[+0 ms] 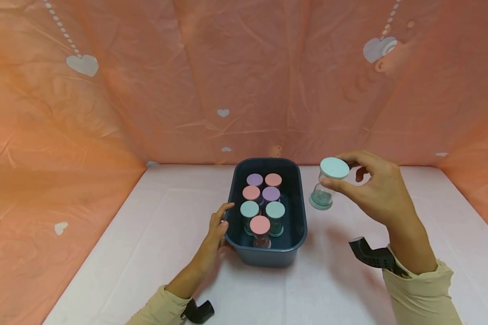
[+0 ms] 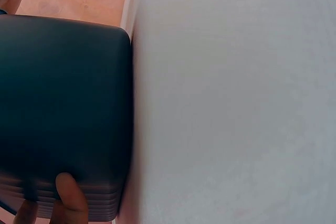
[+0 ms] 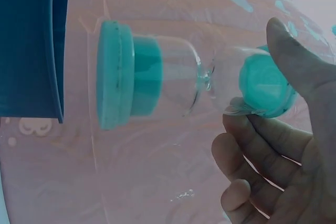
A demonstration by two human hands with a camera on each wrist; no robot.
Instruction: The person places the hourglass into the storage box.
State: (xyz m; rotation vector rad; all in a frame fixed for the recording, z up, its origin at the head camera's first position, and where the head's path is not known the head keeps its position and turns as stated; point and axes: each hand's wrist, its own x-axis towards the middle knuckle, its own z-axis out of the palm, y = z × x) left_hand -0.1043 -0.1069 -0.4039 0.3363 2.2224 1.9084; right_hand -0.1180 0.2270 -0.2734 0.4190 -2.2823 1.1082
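My right hand (image 1: 376, 185) holds a sand timer (image 1: 321, 196) above the table, right of the dark blue bin (image 1: 264, 257). Thumb and fingers pinch it near its upper teal cap. In the right wrist view, the clear glass narrows at the waist, and teal sand (image 3: 147, 75) lies by the lower cap. Against the bin's left side rests my left hand (image 1: 213, 234), its fingertips on the outer wall and near the rim. Inside the bin stand several more sand timers, with purple caps (image 1: 271, 194), pink caps (image 1: 260, 225) and teal caps (image 1: 275, 209).
A white cloth (image 1: 158, 216) covers the table under the bin. An orange sheet with pale hearts (image 1: 264, 90) hangs behind the table and along both sides. Each wrist carries a black camera mount (image 1: 372, 255).
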